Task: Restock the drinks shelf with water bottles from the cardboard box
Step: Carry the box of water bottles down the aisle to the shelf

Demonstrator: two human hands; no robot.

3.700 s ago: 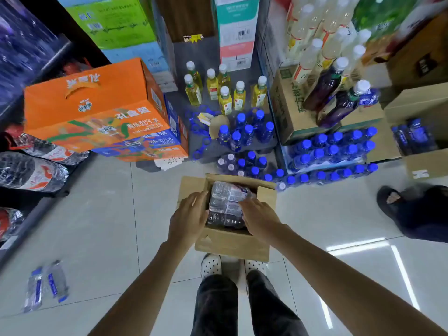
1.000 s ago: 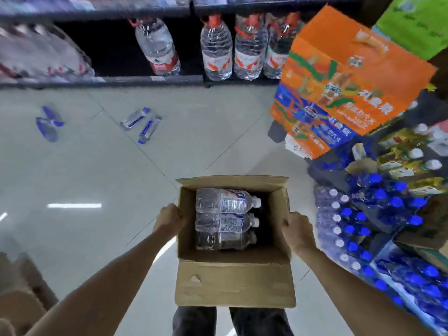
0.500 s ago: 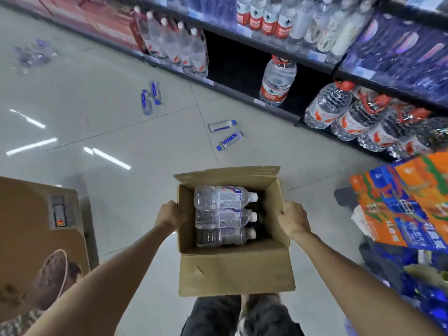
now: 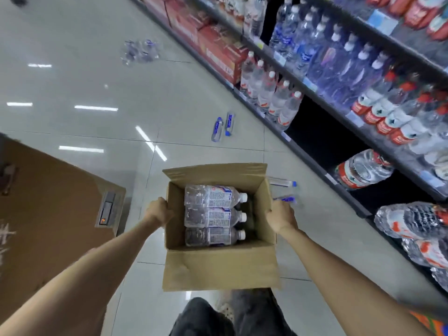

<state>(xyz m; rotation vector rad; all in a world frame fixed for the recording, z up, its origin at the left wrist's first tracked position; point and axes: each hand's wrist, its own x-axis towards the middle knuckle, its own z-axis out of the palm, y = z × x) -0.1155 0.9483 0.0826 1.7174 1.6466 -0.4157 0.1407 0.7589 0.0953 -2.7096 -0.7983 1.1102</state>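
I carry an open cardboard box (image 4: pixel 218 270) in front of me, above the floor. My left hand (image 4: pixel 158 210) grips its left wall and my right hand (image 4: pixel 281 217) grips its right wall. Three clear water bottles (image 4: pixel 213 217) with white caps lie side by side inside, caps pointing right. The drinks shelf (image 4: pixel 363 132) runs diagonally along the right, stocked with upright water bottles and big jugs, with a dark gap on its bottom level.
Loose bottles lie on the tiled floor: two (image 4: pixel 221 126) ahead, two (image 4: pixel 283 190) just right of the box, a cluster (image 4: pixel 140 50) farther off. A brown cabinet (image 4: pixel 48 214) stands at the left. Large jugs (image 4: pixel 363 168) lie on the lowest shelf.
I have lifted the box off the floor and turned left with it. The orange cartons have left the view and the drinks shelf now fills the right side.
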